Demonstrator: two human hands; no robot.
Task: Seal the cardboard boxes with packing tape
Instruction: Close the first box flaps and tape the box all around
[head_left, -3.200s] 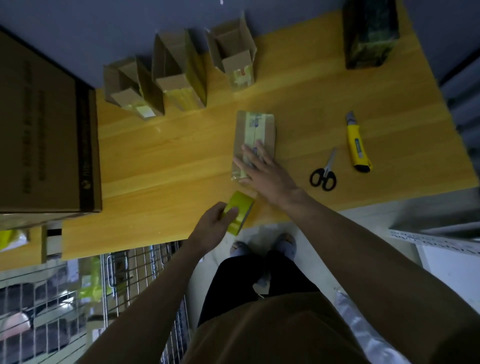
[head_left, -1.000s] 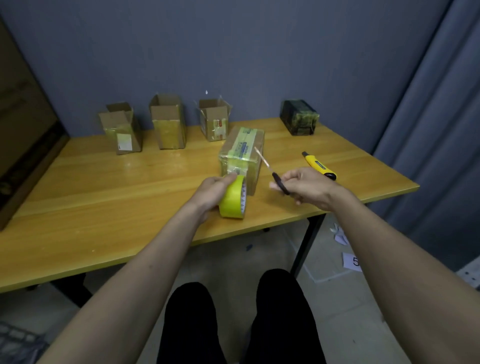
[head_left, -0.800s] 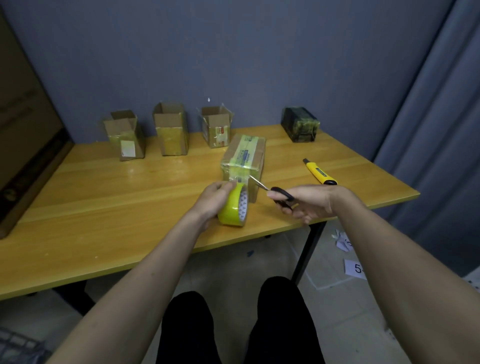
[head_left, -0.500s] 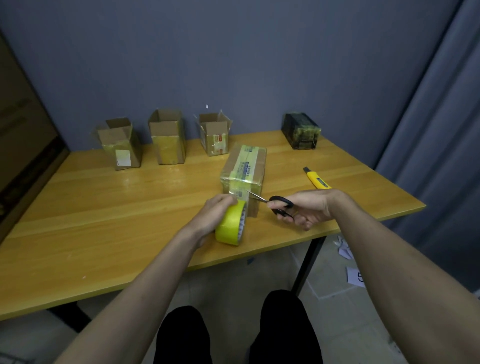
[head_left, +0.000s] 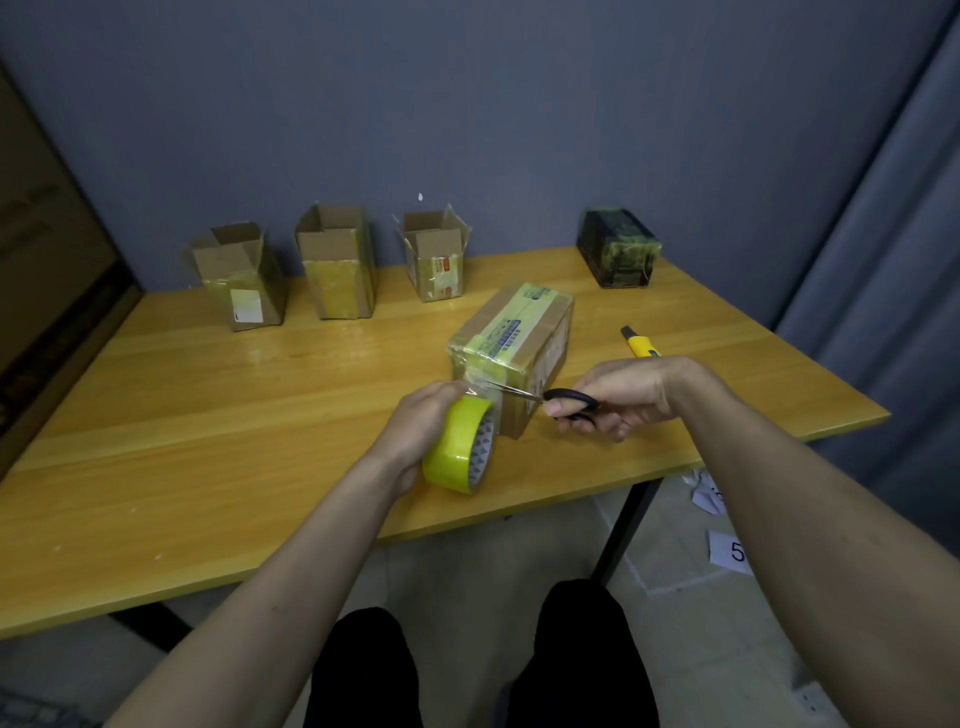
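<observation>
Tape (head_left: 485, 383) stretched from the box (head_left: 511, 348) may tear crooked or re-stick if the left hand (head_left: 422, 422) gripping the roll (head_left: 460, 449) slackens while the right hand (head_left: 626, 392) gripping the scissors (head_left: 550, 399) cuts.

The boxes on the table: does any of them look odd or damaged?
Nothing looks damaged. Three small boxes by the wall stand unsealed, flaps up. The dark wrapped box differs from the rest. The taped box lies at an angle.
</observation>
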